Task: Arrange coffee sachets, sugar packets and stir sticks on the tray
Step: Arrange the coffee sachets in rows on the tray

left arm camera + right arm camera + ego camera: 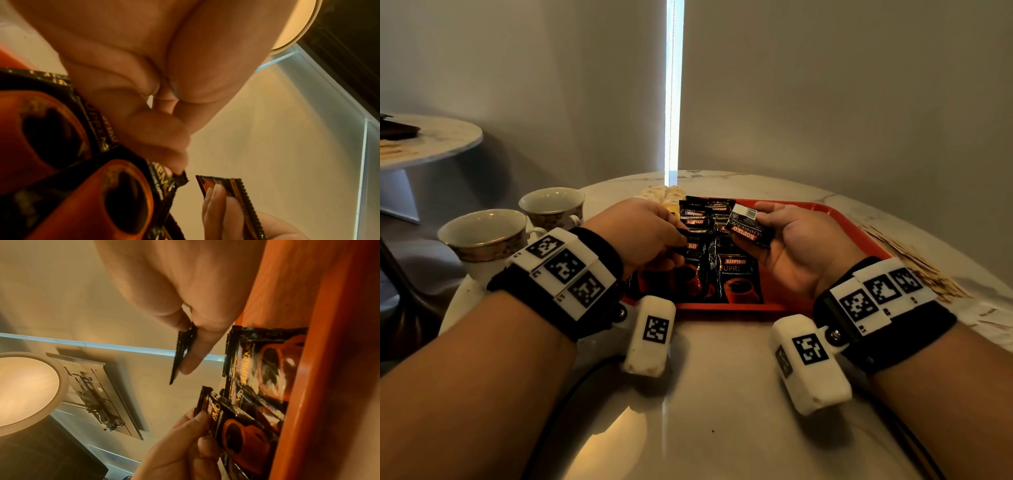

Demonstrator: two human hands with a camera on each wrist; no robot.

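Marble table [705,394] lower frame, nearest. Red tray [835,219] at centre, black coffee sachets [736,277] piled on it. Two cups [482,236] centre left. Stir sticks [914,263] right of tray. Left hand [640,229] pinches a sachet on the pile; right hand [801,240] holds lifted sachet [748,224] above tray.

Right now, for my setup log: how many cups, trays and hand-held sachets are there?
cups: 2
tray: 1
held sachets: 2
total: 5
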